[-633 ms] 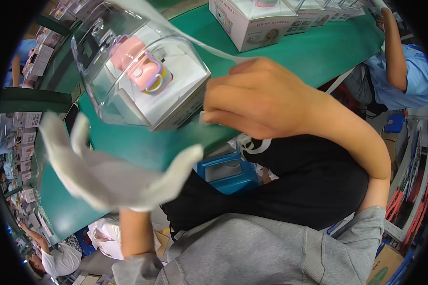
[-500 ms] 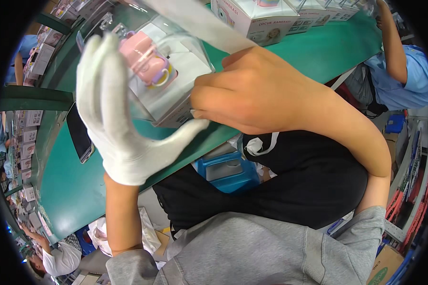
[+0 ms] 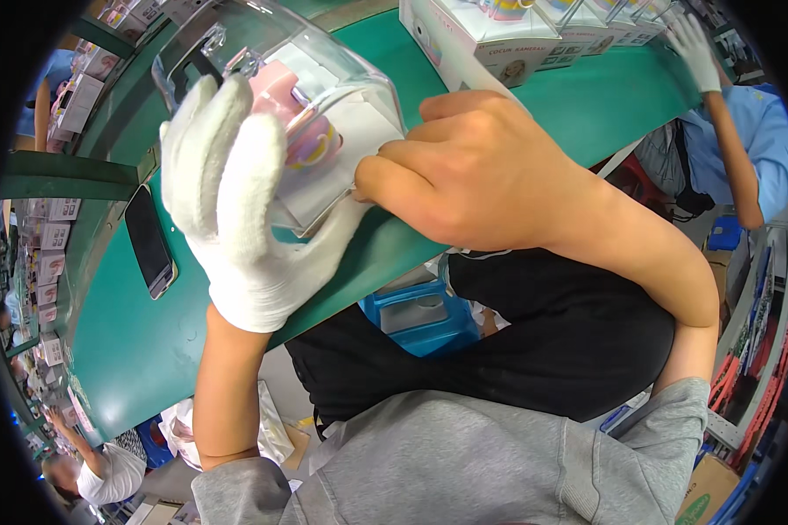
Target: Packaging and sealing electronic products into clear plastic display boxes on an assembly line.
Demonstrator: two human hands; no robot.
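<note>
A clear plastic box (image 3: 341, 96) with a white base and a pink toy (image 3: 280, 87) inside stands on the green belt (image 3: 131, 350). My left hand (image 3: 236, 210), in a white glove, lies flat against the box's near side and covers part of it. My bare right hand (image 3: 473, 166) presses on the box's right lower edge with bent fingers, pinching it at the corner. Both hands hold the box between them.
A dark phone (image 3: 149, 241) lies on the belt left of my gloved hand. A row of boxed toys (image 3: 499, 35) stands at the far side. A co-worker's gloved hand (image 3: 696, 52) reaches there at the top right. A blue bin (image 3: 420, 315) sits under the belt.
My left hand has risen from below the belt edge and closed flat onto the box's near side. The right hand has stayed at the box's right edge.
</note>
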